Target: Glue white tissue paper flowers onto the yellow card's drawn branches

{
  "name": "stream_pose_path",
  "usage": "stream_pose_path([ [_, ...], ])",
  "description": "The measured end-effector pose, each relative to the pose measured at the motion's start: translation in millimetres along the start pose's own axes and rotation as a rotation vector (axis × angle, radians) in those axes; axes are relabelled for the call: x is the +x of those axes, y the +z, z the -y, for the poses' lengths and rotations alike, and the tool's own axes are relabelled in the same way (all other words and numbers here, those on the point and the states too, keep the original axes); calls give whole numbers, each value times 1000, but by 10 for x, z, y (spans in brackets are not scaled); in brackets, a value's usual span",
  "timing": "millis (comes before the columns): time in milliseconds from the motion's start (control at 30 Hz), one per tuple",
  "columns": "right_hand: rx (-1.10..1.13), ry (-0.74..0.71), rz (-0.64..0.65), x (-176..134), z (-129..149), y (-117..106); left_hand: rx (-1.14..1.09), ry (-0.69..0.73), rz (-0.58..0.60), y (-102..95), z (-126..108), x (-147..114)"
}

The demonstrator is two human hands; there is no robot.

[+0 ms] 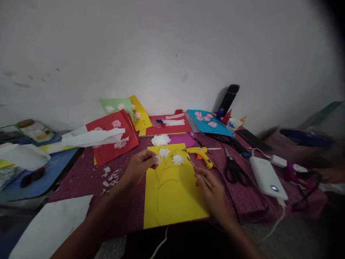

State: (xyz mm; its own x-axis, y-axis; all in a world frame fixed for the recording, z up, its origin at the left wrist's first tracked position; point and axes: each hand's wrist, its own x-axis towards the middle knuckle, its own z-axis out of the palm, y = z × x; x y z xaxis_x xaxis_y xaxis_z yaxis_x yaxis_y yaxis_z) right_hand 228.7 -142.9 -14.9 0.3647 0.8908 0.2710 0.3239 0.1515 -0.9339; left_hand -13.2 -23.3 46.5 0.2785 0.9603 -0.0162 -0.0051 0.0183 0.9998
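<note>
My left hand (142, 162) pinches a small white paper flower piece (156, 159) over the upper left edge of a yellow sheet (178, 201). Thin drawn stems run up the sheet, and two crumpled white paper flowers (178, 159) sit near its top. In my right hand (211, 189), at the sheet's right edge, is a slim pointed tool (207, 181); its exact kind is too blurred to tell. Its tip points up and left, towards the flowers. Just beyond lies a yellow glue gun (201, 152), its nozzle over the sheet's top edge.
Black scissors (235, 171) and a white power bank (269, 180) with cables lie to the right. White paper scraps (110, 178) are scattered at left. Behind stand red cards (107, 126), a blue card (212, 124) and a paper cup (234, 124). Another person's hand (330, 175) shows at far right.
</note>
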Motion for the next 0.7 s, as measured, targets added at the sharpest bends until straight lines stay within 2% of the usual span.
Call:
stream_pose_path([
  [100,113,39,-55,20,37,-7,-43,13,-51,-80,-72,-145],
  [200,190,2,-53,45,134,1,-141,-91,-61,-17,43,-230],
  [300,196,-40,-15,68,221,41,-166,-216,21,167,211,-203],
  [400,129,-85,-18,72,217,96,-112,-236,113,338,294,-103],
  [467,65,-108,-22,57,161,116,-85,-228,141,385,306,-39],
  [700,-75,-161,73,-28,11,96,-61,-221,145,203,289,-11],
])
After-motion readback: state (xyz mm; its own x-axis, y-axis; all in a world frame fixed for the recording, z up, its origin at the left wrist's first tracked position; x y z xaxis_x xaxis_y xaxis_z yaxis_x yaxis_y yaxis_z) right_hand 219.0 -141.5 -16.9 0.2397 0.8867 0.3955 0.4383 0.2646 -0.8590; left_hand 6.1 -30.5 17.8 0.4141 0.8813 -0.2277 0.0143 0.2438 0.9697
